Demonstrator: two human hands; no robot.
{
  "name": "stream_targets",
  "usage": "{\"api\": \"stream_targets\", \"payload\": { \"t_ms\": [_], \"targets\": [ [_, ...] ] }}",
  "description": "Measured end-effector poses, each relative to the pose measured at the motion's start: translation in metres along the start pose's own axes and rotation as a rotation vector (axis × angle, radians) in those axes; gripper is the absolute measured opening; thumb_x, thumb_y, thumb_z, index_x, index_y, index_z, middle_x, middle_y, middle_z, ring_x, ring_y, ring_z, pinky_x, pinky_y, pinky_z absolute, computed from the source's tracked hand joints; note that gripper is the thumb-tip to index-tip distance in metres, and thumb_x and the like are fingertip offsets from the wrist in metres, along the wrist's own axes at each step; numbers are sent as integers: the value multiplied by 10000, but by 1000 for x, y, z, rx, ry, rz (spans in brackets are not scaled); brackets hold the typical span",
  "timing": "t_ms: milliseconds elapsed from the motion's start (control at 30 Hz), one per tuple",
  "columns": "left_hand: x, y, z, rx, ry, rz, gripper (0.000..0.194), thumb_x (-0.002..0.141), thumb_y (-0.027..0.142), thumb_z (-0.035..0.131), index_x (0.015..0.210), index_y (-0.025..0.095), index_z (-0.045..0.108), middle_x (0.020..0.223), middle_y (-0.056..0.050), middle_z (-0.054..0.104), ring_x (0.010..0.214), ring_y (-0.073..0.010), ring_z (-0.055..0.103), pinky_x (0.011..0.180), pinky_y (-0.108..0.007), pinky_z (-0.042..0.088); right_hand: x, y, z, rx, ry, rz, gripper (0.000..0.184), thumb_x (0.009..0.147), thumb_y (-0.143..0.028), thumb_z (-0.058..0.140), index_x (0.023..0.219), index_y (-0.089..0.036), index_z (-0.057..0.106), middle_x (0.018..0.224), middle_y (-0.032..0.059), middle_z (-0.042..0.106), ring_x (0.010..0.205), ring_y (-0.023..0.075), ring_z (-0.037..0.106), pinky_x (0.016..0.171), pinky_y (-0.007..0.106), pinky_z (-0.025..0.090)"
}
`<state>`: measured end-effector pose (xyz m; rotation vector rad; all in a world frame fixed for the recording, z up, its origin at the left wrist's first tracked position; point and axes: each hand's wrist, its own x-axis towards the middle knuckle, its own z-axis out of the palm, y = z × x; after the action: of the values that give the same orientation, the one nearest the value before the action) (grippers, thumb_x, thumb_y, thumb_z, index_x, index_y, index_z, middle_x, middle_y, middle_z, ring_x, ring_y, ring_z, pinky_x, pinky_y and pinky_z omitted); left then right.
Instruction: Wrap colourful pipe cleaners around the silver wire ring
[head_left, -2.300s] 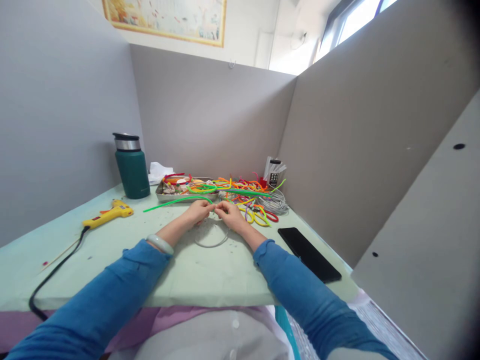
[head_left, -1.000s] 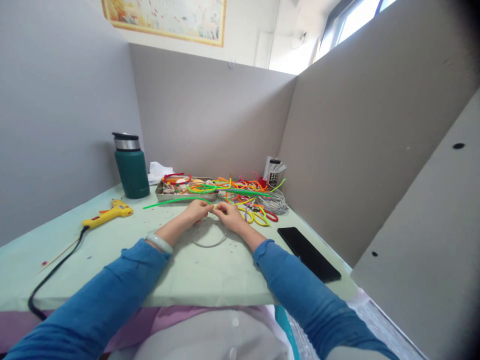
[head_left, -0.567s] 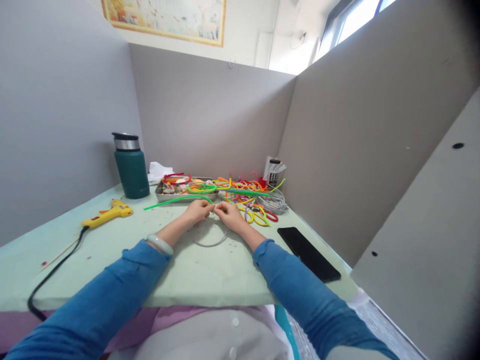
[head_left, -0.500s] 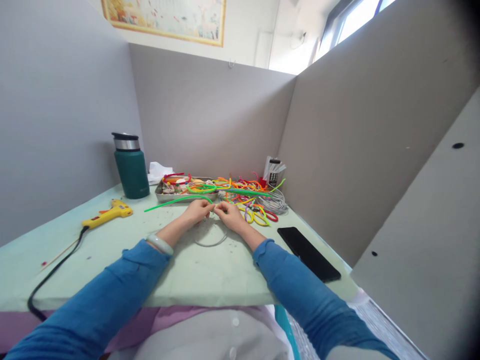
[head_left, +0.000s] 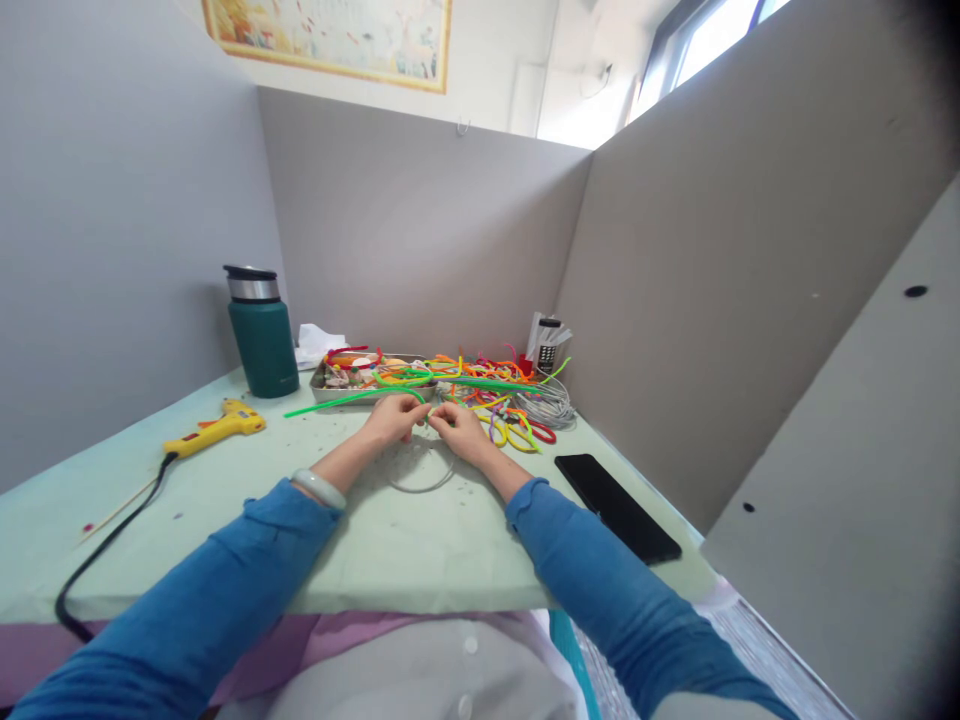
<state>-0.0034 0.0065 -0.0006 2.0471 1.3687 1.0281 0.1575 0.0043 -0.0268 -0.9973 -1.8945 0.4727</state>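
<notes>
My left hand (head_left: 396,418) is closed in a pinch over the middle of the table, on a green pipe cleaner (head_left: 330,404). The strand's long free end stretches left past the metal tray. My right hand (head_left: 457,428) is pinched too, its fingertips nearly touching the left ones. A thin grey wire ring (head_left: 424,490) curves below both hands; its upper part is hidden behind the fingers, where it seems to be held. A bit of green shows between the fingertips, but how strand and ring meet there is too small to tell.
Behind the hands are a metal tray (head_left: 360,397) of small pieces and a heap of colourful pipe cleaners (head_left: 495,384). Grey wire coils (head_left: 551,408) lie right of it. A green bottle (head_left: 262,345), yellow glue gun (head_left: 217,428) and black phone (head_left: 619,508) stand or lie around. Partitions enclose the table.
The free end of the green pipe cleaner has shifted slightly left, and my left hand has risen a little. My right hand and the ring are almost unchanged.
</notes>
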Motion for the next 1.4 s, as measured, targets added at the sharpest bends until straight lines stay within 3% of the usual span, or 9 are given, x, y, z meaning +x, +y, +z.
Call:
{"api": "stream_targets", "payload": {
  "t_ms": [367, 533, 933, 1233, 1400],
  "targets": [
    [-4, 14, -2, -173, -44, 58, 304, 669, 452, 584, 676, 151, 545, 419, 54, 471, 360, -79, 452, 411, -190, 353, 1, 0, -3, 66, 24, 28, 217, 762, -368, 487, 717, -165, 549, 609, -25, 528, 583, 101, 456, 557, 213, 348],
    [-1, 10, 0, -194, -37, 79, 271, 657, 399, 607, 736, 143, 564, 526, 36, 528, 372, -68, 460, 394, -186, 357, 2, 0, -3, 96, 29, 40, 207, 759, -361, 492, 701, -167, 538, 589, -32, 516, 569, 99, 448, 553, 214, 346],
    [2, 4, -1, 121, -4, 110, 331, 744, 348, 504, 921, 142, 694, 492, -6, 586, 451, -108, 511, 510, -203, 383, 2, -1, -1, 111, 29, 55, 198, 748, -355, 502, 717, -165, 549, 600, -24, 529, 586, 103, 467, 571, 219, 371],
    [2, 5, -2, 208, 0, 182, 293, 758, 315, 498, 915, 181, 705, 822, -53, 660, 592, -112, 535, 564, -192, 381, 2, 3, 0, 93, 39, 52, 199, 747, -351, 491, 714, -165, 554, 607, -21, 526, 591, 105, 462, 563, 216, 364],
    [4, -1, 0, 270, 11, 274, 270, 742, 292, 528, 926, 203, 705, 824, -50, 627, 673, -127, 530, 607, -197, 372, 2, 3, 0, 86, 47, 44, 188, 746, -340, 489, 691, -167, 541, 587, -29, 514, 564, 99, 446, 550, 212, 352]
  ]
}}
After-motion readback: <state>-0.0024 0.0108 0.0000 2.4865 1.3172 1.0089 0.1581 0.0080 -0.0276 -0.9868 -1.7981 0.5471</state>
